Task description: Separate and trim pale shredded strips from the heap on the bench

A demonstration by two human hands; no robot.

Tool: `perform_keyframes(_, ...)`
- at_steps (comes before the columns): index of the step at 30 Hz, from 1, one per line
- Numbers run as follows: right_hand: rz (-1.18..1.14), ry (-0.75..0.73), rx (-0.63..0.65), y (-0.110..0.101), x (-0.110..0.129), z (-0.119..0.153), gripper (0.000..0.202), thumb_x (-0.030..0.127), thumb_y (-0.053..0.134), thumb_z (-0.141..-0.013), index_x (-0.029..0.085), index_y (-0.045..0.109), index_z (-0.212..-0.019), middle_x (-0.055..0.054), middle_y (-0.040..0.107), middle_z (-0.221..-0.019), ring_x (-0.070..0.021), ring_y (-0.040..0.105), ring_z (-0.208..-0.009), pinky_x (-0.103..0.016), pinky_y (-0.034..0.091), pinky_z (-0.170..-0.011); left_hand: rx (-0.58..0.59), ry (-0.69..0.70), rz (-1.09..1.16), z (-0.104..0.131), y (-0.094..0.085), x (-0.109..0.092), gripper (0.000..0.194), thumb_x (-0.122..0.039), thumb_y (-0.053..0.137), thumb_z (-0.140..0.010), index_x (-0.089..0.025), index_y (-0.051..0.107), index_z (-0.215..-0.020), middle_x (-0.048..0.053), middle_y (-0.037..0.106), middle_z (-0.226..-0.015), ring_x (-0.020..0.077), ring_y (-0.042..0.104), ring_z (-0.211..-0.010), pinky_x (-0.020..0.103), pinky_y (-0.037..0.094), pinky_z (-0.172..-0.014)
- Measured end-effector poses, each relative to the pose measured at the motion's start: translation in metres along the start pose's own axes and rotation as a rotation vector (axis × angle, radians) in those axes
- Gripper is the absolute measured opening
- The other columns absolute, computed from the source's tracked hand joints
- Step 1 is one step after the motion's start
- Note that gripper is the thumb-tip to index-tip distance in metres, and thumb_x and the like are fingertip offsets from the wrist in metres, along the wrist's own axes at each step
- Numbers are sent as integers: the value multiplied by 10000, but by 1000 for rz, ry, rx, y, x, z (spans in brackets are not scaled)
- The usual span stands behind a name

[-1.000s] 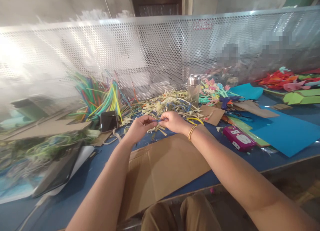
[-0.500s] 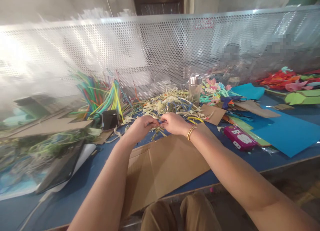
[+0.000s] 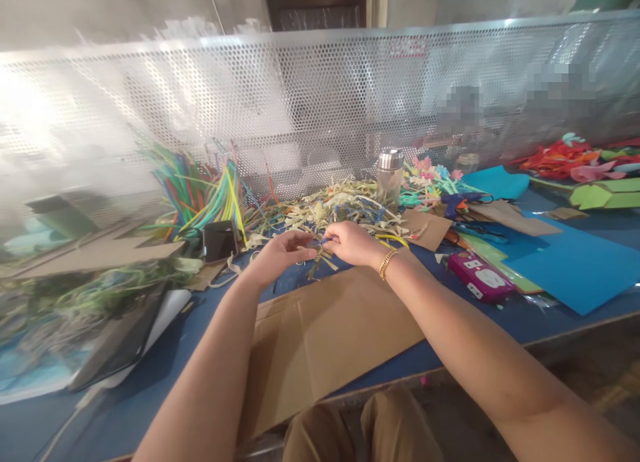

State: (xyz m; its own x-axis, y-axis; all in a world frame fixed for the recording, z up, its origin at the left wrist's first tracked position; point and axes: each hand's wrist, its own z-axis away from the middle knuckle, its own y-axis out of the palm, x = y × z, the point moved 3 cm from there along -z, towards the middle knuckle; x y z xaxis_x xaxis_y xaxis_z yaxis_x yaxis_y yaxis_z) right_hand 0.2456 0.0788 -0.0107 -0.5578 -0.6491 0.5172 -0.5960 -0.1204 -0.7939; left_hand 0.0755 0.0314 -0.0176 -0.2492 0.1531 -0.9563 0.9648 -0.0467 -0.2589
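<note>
My right hand (image 3: 353, 244), with a gold bracelet (image 3: 387, 263) at its wrist, pinches a small blue piece (image 3: 327, 239) near the middle of the table. Facing it, my left hand (image 3: 287, 254) has its thumb and fingers apart, with nothing visible held between them. Both hands are above the far edge of a brown cardboard sheet (image 3: 340, 322). Just beyond them lies a heap of pale and greenish strips (image 3: 333, 205). A few loose strips (image 3: 320, 265) lie below the fingertips.
A bottle (image 3: 389, 179) stands by the heap. Colourful stems (image 3: 200, 189) and a phone (image 3: 219, 241) are left. A purple box (image 3: 480, 275) and blue sheets (image 3: 580, 262) lie right. Behind the table rises a perforated metal screen (image 3: 320, 102).
My left thumb and fingers have parted and moved slightly away from my right fingertips. My right hand keeps its pinch in nearly the same place.
</note>
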Motion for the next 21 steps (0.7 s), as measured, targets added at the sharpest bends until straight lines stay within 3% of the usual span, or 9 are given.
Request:
perform_keyframes(4, -12, -2, -17, -2, 1, 0, 125, 258, 583, -804, 150, 641, -777, 10, 557, -649, -93, 396, -576, -237, 251, -566, 70, -106, 7, 0, 8, 7, 327, -373, 811, -588, -165, 703, -817, 43, 686, -762, 162, 609, -686, 283, 455, -658)
perform_keyframes(15, -60, -9, -21, 1, 2, -1, 114, 243, 602, -793, 145, 645, -755, 25, 520, -600, -82, 362, -548, -241, 233, -554, -22, -88, -43, -7, 13, 12, 281, -374, 797, -578, -168, 729, -757, 41, 683, -756, 148, 574, -663, 279, 428, -646)
perform_keyframes(21, -164, 9, -48, -3, -5, -4, 145, 279, 628, -791, 140, 659, -767, 34, 529, -586, -79, 393, -543, -226, 269, -564, -121, -73, -154, -6, -5, 12, 280, -406, 806, -549, -175, 739, -694, 27, 665, -660, 153, 558, -595, 270, 414, -574)
